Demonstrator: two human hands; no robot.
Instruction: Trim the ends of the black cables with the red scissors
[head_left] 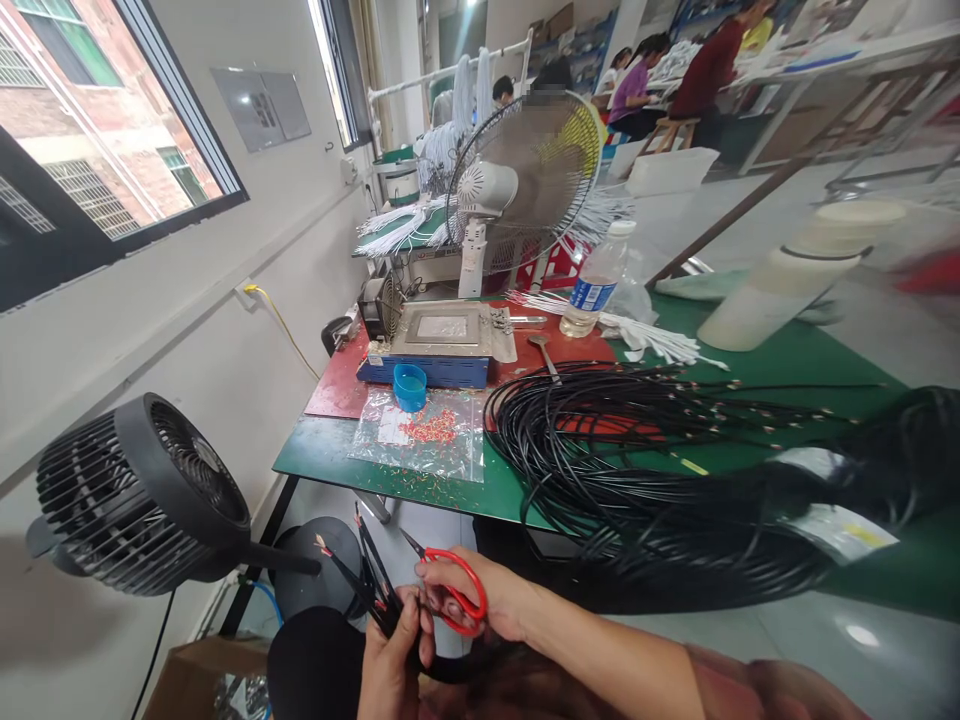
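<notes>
My left hand (390,665) pinches a bundle of black cable ends (367,575) low in the view, below the table's front edge; one cable end shows bared red and white wires. My right hand (480,605) grips red-handled scissors (450,585), whose blades point up-left toward the cable ends. The two hands touch each other. A large coil of black cables (637,470) lies on the green table (322,455) and hangs over its front edge toward my lap.
A black fan (142,495) stands at left. On the table are a blue-based press machine (442,345), a blue cup (409,386), a plastic bag with red bits (427,430), a water bottle (595,280), a white fan (525,185) and white ties (652,340). People sit far back.
</notes>
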